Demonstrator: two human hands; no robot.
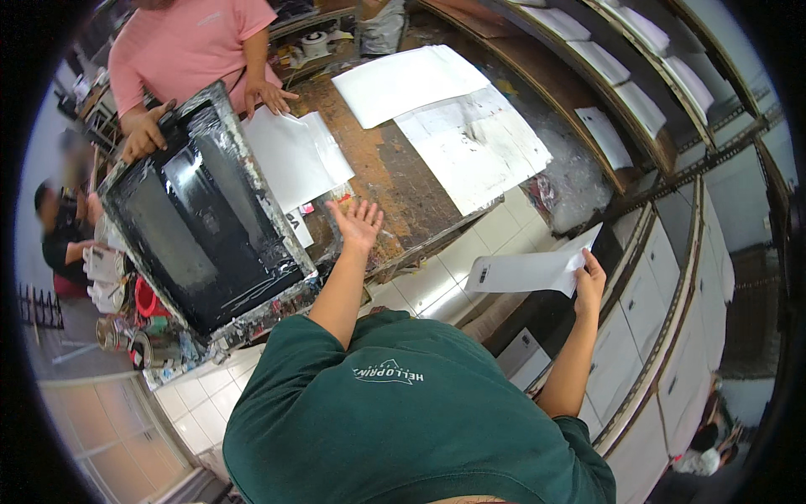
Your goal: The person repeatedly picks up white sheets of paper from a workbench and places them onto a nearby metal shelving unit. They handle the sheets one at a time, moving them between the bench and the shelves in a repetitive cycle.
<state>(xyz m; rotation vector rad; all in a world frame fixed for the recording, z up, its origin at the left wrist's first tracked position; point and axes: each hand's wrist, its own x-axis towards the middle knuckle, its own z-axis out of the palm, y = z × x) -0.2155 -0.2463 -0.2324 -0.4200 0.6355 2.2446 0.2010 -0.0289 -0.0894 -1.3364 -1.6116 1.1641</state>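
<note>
My left hand (358, 223) is held palm up with its fingers spread and nothing in it, above the near edge of the worn wooden table (403, 197). Close by lies a stack of white sheets (294, 160). Out to the right, my right hand (590, 284) grips a white printed sheet (525, 270) by its edge; the sheet curls and bears a small dark print. A screen printing frame (210, 218), smeared with black ink, stands tilted at the left. A co-worker in a pink shirt (189, 42) holds its upper edge and rests another hand by the stack.
More white sheets (420, 80) and a smudged white board (474, 143) cover the table's far right. Racks with paper on shelves (642, 109) line the right side. Ink cans (144, 349) and a red container (149, 298) stand by the frame's lower left.
</note>
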